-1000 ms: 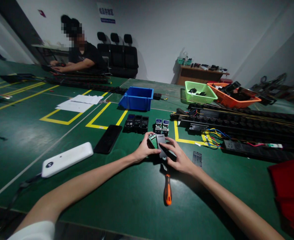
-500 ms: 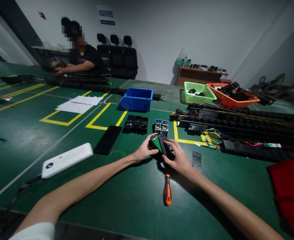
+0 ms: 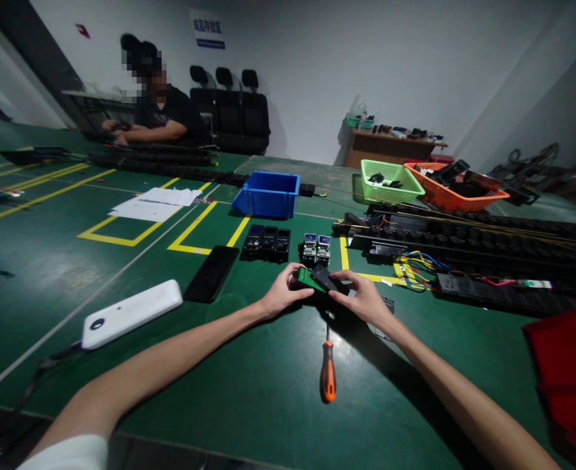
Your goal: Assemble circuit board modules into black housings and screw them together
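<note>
My left hand [image 3: 284, 292] is closed on the left end of a black housing with a green circuit board [image 3: 308, 279] showing in it. My right hand [image 3: 361, 297] grips a black plastic cover [image 3: 328, 278], held at a slant over the right part of the board. Whether the two parts are joined cannot be seen. Below the hands lies a screwdriver [image 3: 328, 372] with an orange and black handle. A flat dark plastic plate [image 3: 388, 320] sits partly hidden behind my right wrist. Two small modules [image 3: 316, 248] stand just beyond the hands.
Several black units [image 3: 267, 243], a black phone [image 3: 212, 274] and a white power bank [image 3: 132, 314] lie to the left. A blue bin [image 3: 271, 196] stands behind. Green [image 3: 390, 189] and orange baskets [image 3: 457, 196], black rails with wires [image 3: 464, 241] and a red bin [image 3: 567, 372] are right. A co-worker [image 3: 165, 117] sits across.
The cover in my right hand has turned from steep to flatter and shifted right, along with the hand. My right wrist now covers more of the dark plate.
</note>
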The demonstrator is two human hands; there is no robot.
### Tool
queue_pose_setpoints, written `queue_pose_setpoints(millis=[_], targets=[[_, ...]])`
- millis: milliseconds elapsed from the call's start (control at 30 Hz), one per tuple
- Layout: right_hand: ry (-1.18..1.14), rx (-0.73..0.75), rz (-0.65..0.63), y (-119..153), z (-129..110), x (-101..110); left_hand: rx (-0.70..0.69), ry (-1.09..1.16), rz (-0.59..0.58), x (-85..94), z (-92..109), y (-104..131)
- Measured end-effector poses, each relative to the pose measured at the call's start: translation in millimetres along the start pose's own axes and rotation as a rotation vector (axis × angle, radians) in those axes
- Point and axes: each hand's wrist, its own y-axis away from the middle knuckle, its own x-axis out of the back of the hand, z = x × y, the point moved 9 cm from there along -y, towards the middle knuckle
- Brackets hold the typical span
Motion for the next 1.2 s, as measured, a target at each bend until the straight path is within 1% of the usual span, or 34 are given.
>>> queue_pose_setpoints(millis=[100,200,333,433,533,800,1200], targets=[[-0.012,-0.002,0.036,-3,-3,11,-0.017,-0.007,-0.021,-2.6,3,1],[0.005,0.067,0.045,-2,-14,15,0.013,-0.006,-0.040,-4.6,1,2],[0.016,0.208,-0.003,4,-35,7,0.031,0.010,-0.056,-6.0,-4,2],[0.032,0.271,-0.054,8,-43,-1,0.012,0.022,-0.077,-8.2,-3,2],[0.072,0.299,-0.073,9,-44,-6,-0.002,0.029,-0.074,-8.6,-1,2],[0.112,0.304,-0.094,10,-42,-9,-0.034,0.022,-0.086,-9.5,3,3],[0.155,0.317,-0.095,11,-42,-14,-0.010,-0.004,-0.072,-8.6,2,3]])
